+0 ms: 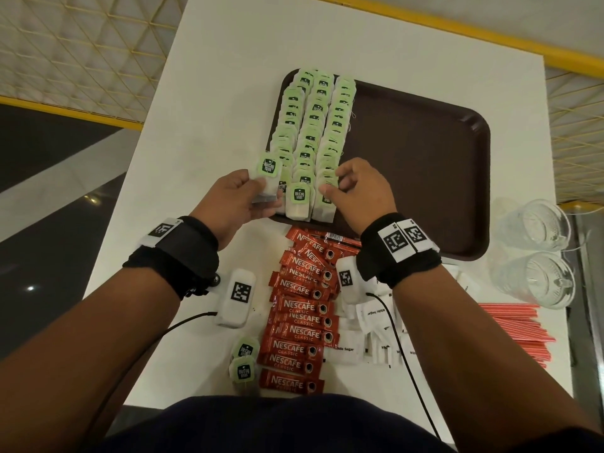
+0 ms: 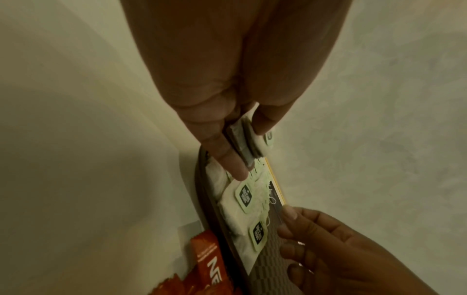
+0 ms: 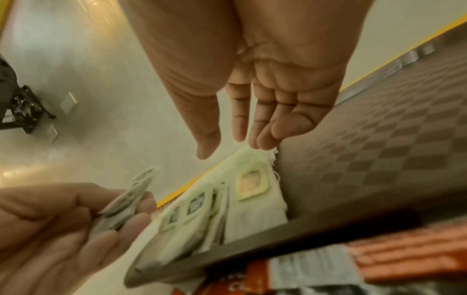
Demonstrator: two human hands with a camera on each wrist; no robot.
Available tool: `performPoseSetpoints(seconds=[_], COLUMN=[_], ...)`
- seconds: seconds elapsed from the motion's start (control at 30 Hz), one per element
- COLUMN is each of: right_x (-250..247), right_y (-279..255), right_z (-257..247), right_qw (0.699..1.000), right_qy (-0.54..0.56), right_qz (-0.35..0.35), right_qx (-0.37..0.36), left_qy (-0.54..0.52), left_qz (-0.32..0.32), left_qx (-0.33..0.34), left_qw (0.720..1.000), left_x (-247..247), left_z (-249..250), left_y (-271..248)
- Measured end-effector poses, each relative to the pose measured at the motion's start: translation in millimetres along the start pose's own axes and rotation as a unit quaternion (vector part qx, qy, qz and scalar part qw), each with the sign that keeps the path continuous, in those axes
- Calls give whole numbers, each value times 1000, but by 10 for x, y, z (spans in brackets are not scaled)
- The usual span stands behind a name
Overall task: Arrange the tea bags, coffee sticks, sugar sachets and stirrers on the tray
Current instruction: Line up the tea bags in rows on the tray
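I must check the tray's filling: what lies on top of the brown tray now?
Three overlapping rows of tea bags cover the left part of the brown tray; the rest is bare. The tray surface beneath them is covered.

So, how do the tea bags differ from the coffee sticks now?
The tea bags lie on the tray in three overlapping rows; the coffee sticks lie on the table. Tea bags are white with green tags; coffee sticks are red and narrow. Both are ordered in lines.
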State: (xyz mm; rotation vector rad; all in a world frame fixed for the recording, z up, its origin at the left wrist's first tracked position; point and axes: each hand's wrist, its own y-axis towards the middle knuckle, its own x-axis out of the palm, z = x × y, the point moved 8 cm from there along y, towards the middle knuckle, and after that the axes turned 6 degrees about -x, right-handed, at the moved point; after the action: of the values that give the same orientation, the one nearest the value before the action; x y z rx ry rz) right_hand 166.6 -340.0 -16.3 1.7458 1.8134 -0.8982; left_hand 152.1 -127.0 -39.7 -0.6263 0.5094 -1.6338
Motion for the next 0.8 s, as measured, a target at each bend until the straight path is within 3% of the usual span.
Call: performPoseSetpoints(seconds=[0.07,0.17,0.23,0.8], right_x=[83,316,442,506], right_y=[-23,-119,-167,-28], right_z=[-109,-273,-306,-363], right_qw=[999,987,980,978], right_qy=[8,-61,-95,-168], right_qz=[-42,-126,-146,-86], right_qx=[-22,-78,-100,-91], left_qy=[13,17,17,-7], left_qz=[1,12,14,21], left_qx=[8,16,18,12], left_qw=[1000,1000,1000,1000], left_x=[25,40,35,-75], left_z=[8,19,24,-26], left_y=[3,4,-2,-2])
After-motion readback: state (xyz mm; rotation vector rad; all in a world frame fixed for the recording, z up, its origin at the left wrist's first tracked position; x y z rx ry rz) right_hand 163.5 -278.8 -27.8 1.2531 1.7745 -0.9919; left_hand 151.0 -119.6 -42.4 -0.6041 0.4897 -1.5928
